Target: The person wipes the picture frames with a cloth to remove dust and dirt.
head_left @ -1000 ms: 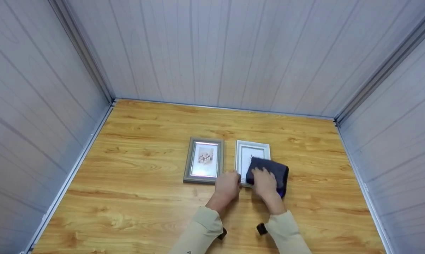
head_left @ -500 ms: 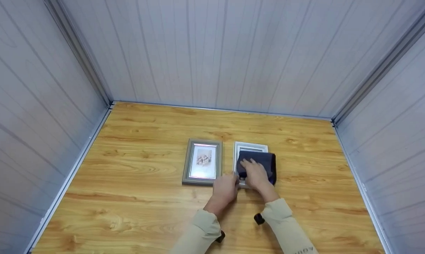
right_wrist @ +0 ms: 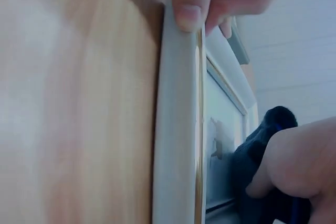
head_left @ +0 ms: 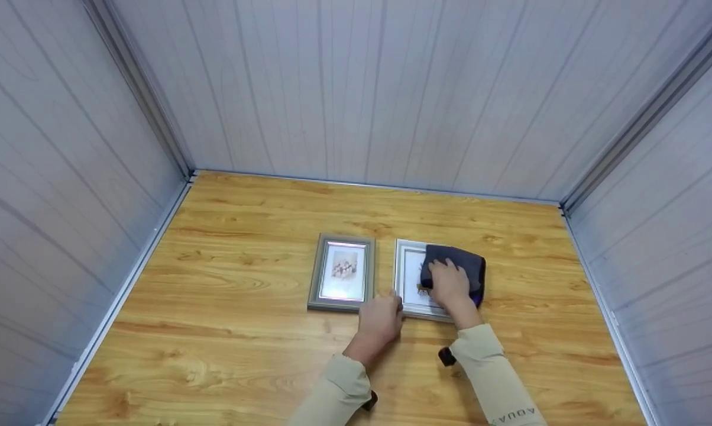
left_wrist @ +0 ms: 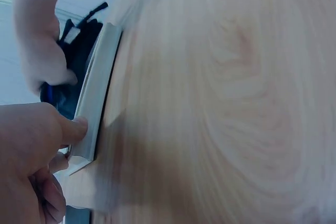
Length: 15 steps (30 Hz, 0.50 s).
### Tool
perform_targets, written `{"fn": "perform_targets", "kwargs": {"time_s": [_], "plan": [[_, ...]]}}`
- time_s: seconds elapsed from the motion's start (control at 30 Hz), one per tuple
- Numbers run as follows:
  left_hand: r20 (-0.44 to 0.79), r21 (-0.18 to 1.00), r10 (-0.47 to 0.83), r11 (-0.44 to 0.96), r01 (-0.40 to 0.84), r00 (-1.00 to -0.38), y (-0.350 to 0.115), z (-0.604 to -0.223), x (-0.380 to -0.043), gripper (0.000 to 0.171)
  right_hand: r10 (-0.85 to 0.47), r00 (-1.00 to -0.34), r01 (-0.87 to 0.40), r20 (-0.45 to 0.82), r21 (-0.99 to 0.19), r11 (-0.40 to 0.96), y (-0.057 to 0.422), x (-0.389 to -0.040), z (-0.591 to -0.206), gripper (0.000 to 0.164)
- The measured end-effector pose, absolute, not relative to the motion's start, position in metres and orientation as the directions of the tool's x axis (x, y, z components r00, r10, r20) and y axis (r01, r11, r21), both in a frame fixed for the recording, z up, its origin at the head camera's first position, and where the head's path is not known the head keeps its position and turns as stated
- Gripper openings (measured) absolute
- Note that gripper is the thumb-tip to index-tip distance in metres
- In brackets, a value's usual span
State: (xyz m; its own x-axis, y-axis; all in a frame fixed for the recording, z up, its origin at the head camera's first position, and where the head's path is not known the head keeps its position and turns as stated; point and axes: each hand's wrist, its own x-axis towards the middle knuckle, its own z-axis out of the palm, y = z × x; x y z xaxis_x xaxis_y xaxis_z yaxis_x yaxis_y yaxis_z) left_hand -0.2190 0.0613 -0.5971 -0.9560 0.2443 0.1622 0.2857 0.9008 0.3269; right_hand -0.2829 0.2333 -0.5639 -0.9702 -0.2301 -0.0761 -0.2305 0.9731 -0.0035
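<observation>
A white picture frame (head_left: 399,269) lies flat on the wooden tabletop, and its near-left corner is held by my left hand (head_left: 380,319). In the left wrist view the thumb of my left hand (left_wrist: 26,145) presses the frame's edge, with fingers bent below. My right hand (head_left: 452,287) holds a folded dark cloth (head_left: 465,260) against the right part of the glass. Part of a small printed picture shows left of the cloth; the rest is covered. In the right wrist view the cloth (right_wrist: 262,140) bunches under my right hand (right_wrist: 304,161).
A grey-brown picture frame (head_left: 313,281) with a small photo behind glass lies just left of the white one. Pale panel walls (head_left: 356,89) enclose the wooden tabletop (head_left: 226,254) at the back and both sides.
My right hand and the cloth first slid left and away from me across the glass, then moved back to the right. The left hand stays at the frame's corner.
</observation>
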Motion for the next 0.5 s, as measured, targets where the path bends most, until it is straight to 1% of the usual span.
{"fn": "perform_targets", "kwargs": {"time_s": [0.1, 0.2, 0.33, 0.43, 0.5], "plan": [[0.185, 0.340, 0.248, 0.892, 0.298, -0.951, 0.063, -0.599, -0.219, 0.011, -0.232, -0.970, -0.235, -0.074, 0.027, 0.972, 0.235, -0.262, -0.560, 0.052], [0.215, 0.346, 0.237, 0.889, 0.300, -0.948, 0.063, -0.601, -0.219, 0.013, -0.249, -0.965, -0.252, -0.085, 0.028, 0.967, 0.234, -0.240, -0.556, 0.047], [0.252, 0.346, 0.228, 0.886, 0.308, -0.940, 0.062, -0.605, -0.220, 0.015, -0.286, -0.953, -0.281, -0.103, -0.056, 0.958, 0.227, -0.218, -0.553, 0.042], [0.273, 0.351, 0.232, 0.879, 0.321, -0.934, 0.062, -0.607, -0.219, 0.014, -0.325, -0.941, -0.311, -0.100, -0.132, 0.941, 0.221, -0.212, -0.554, 0.046], [0.278, 0.354, 0.240, 0.875, 0.331, -0.930, 0.062, -0.608, -0.217, 0.013, -0.361, -0.928, -0.345, -0.088, -0.157, 0.925, 0.218, -0.212, -0.557, 0.050]]}}
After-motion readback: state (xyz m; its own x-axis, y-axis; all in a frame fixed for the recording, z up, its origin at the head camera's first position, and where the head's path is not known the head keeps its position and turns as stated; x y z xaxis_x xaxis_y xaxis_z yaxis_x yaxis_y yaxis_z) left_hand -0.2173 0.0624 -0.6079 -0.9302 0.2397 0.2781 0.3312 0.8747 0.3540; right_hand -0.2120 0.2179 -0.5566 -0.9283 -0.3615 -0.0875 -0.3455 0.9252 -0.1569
